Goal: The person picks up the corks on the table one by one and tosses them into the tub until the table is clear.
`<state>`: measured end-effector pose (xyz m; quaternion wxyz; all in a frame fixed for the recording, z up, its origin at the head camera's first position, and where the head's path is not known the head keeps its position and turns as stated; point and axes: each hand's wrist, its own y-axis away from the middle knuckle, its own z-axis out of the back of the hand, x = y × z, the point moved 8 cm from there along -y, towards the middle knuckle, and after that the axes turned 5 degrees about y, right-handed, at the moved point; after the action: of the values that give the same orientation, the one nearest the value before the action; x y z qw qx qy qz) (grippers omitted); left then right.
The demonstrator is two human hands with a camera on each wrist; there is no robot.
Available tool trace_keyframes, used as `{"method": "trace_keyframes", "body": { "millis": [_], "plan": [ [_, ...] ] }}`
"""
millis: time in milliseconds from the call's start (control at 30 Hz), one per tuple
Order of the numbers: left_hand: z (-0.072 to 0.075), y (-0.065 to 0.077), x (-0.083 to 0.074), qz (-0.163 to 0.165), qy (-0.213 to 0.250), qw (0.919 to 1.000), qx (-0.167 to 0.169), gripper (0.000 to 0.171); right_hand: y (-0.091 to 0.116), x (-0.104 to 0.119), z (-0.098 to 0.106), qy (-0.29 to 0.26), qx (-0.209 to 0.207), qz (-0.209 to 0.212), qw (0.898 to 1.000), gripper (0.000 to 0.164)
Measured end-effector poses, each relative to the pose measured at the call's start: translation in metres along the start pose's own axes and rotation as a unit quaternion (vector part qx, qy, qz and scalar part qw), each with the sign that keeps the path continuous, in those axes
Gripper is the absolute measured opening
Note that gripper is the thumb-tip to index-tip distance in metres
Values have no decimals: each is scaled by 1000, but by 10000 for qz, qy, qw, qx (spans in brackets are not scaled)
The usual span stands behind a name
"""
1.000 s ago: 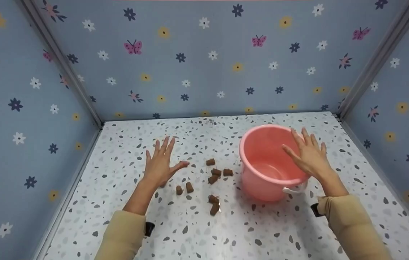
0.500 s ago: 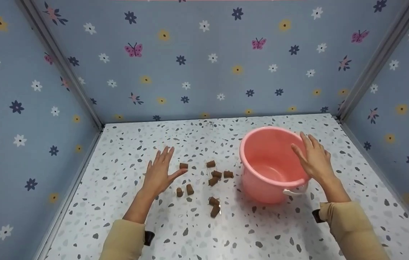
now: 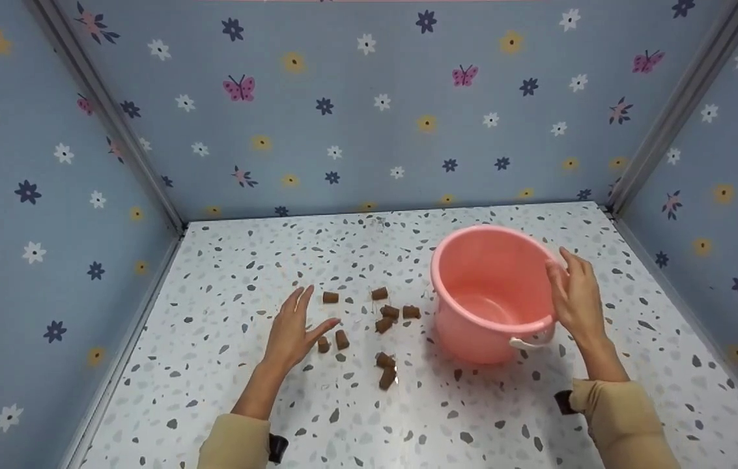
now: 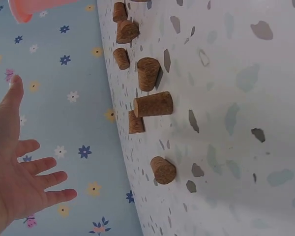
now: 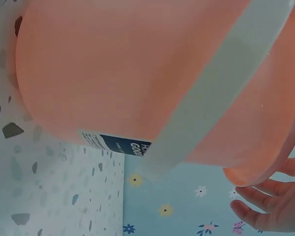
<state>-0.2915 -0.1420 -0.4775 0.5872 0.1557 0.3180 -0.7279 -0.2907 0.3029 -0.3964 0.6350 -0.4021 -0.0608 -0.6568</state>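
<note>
A pink bucket (image 3: 473, 342) with a white handle (image 3: 530, 344) stands upright at the right of the speckled surface. My right hand (image 3: 578, 296) holds its right rim, the thumb over the inside and the fingers outside; in the right wrist view (image 5: 275, 196) the fingers lie loosely bent by the lip, the thumb hidden. My left hand (image 3: 290, 329) hovers with fingers extended and thumb spread, holding nothing. Beside it lie several brown corks (image 3: 342, 339), some on their sides. In the left wrist view a cork (image 4: 155, 104) lies apart from the hand.
A grey-blue wall (image 3: 369, 111) with flowers and butterflies rises at the back, with side walls left and right. More corks (image 3: 387, 378) lie between the left hand and the bucket. The white speckled surface (image 3: 460, 423) extends toward the front.
My right hand has moved right from above the bucket's opening to its rim, and its fingers have drawn in. My left hand has lowered toward me, uncovering a cork behind it.
</note>
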Motion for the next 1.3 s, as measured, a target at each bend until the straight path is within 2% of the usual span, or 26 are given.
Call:
{"method": "trace_keyframes", "body": {
  "millis": [200, 467, 567, 633, 767, 800, 867, 1000, 1167, 1300],
  "plan": [
    [-10, 10, 9, 167, 259, 9995, -26, 79, 10, -5, 4, -454, -552, -140, 9973, 44],
    [-27, 19, 24, 552, 796, 9952, 94, 80, 23, -11, 4, -539, -812, -491, 9940, 45],
    [-32, 21, 28, 608, 991, 9932, 51, 81, 24, -32, -2, -788, -977, -653, 9899, 48],
    [-35, 23, 30, 645, 1092, 9919, -3, 81, 22, -70, -16, -1152, -1114, -922, 9828, 49],
    [-41, 27, 35, 771, 1138, 9905, -103, 79, 16, -165, -58, -1663, -1207, -1542, 9664, 51],
    [-41, 28, 36, 787, 1123, 9905, -138, 78, 15, -184, -68, -1850, -1198, -1695, 9606, 51],
    [-42, 29, 37, 799, 1106, 9904, -206, 76, 15, -208, -82, -2140, -1157, -1887, 9514, 53],
    [-44, 31, 42, 805, 1162, 9894, -342, 73, 18, -225, -96, -3053, -1048, -2234, 9197, 58],
    [-48, 34, 48, 884, 1393, 9854, -415, 65, 22, -223, -101, -3722, -810, -2624, 8866, 61],
    [-49, 35, 50, 953, 1501, 9831, -441, 57, 25, -216, -102, -4114, -685, -2785, 8652, 62]
  ]
}}
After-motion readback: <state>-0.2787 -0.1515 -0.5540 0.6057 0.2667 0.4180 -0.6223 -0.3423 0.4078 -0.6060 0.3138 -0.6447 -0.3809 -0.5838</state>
